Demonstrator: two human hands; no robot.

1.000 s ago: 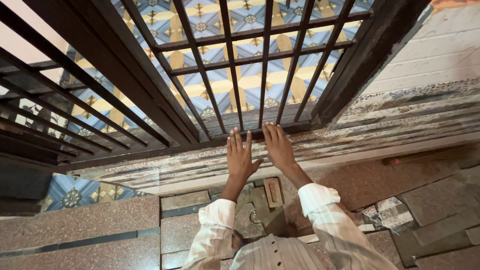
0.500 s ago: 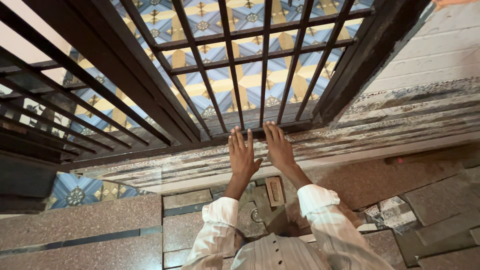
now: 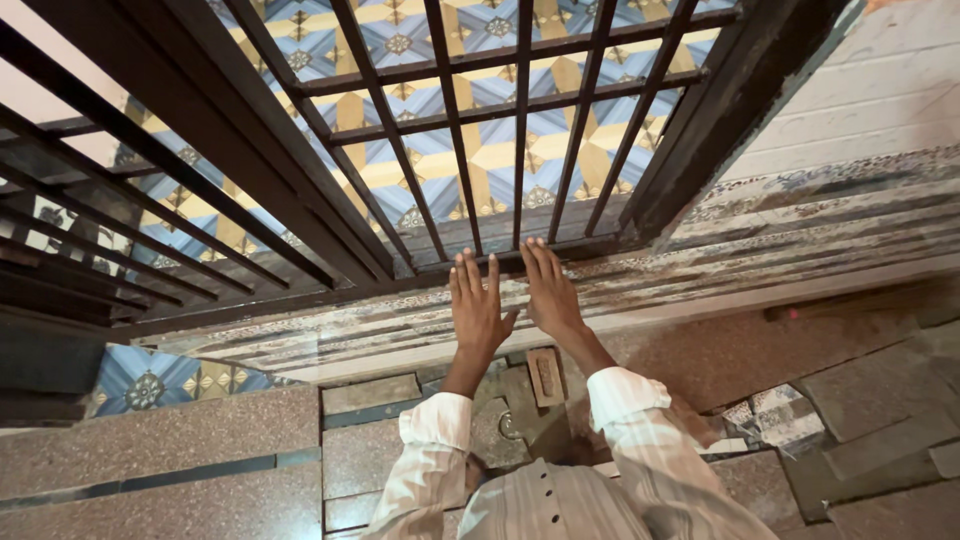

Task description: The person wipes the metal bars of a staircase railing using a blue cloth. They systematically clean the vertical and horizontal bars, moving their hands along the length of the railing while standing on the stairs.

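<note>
Item: left hand (image 3: 478,308) and right hand (image 3: 545,287), side by side at frame centre, open-palmed, gripping nothing, fingertips at the black barred gate (image 3: 500,130)'s bottom rail above the marble sill (image 3: 760,235); position unchanged since before.

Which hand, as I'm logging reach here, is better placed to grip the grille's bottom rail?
Right, narrowly. The right hand lies flat with fingertips over the bottom rail of the dark grille; the left hand, flat on the stone sill, seems to stop at its edge.
</note>
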